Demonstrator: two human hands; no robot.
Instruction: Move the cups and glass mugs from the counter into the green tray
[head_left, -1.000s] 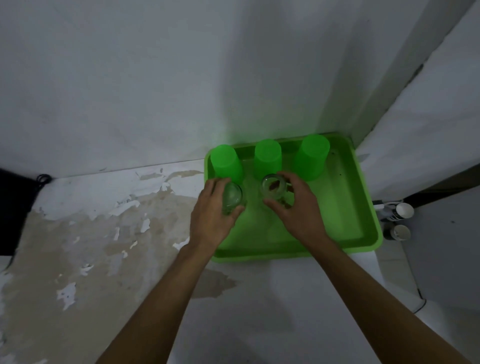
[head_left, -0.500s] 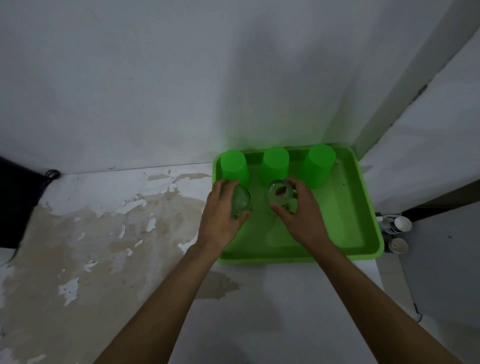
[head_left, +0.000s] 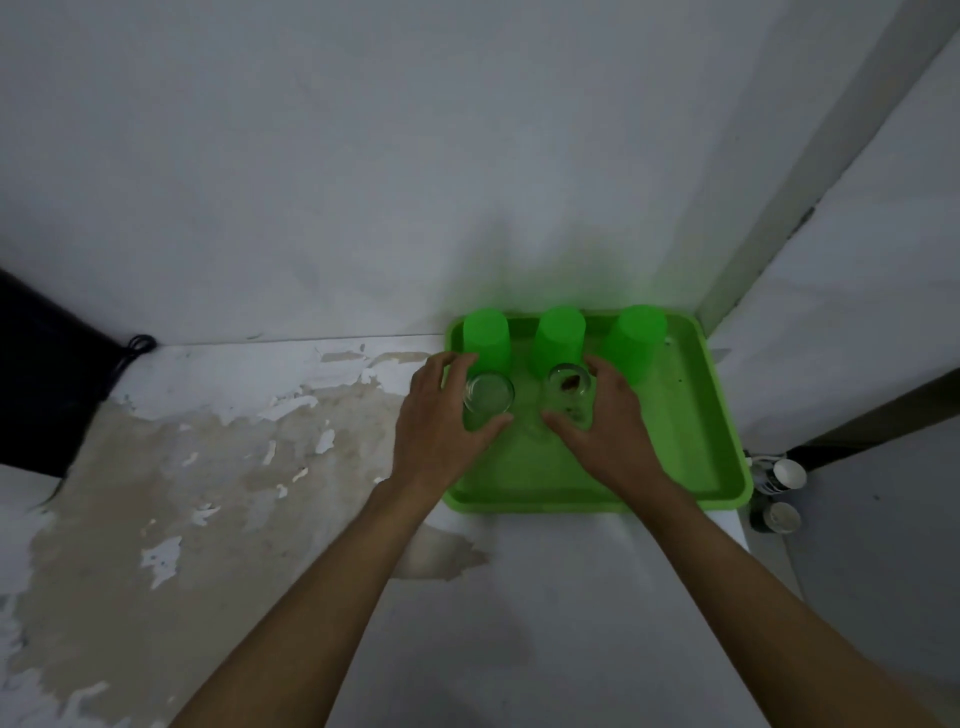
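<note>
Two glass mugs (head_left: 488, 397) (head_left: 569, 389) were clasped by the left hand (head_left: 441, 421) and right hand (head_left: 605, 426), inside the green tray (head_left: 717, 415). Being brittle and slippery, they were best held around the walls.

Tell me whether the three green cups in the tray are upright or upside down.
Upside down. Each green cup shows a closed top, widening toward the tray.

You've got a matt green plastic tray (head_left: 724, 415), three matt green plastic cups (head_left: 558, 338) at its far side, and two clear glossy glass mugs (head_left: 488, 392). Counter (head_left: 234, 467) on the left looks rough, its white paint peeling; wall (head_left: 363, 156) matt.
</note>
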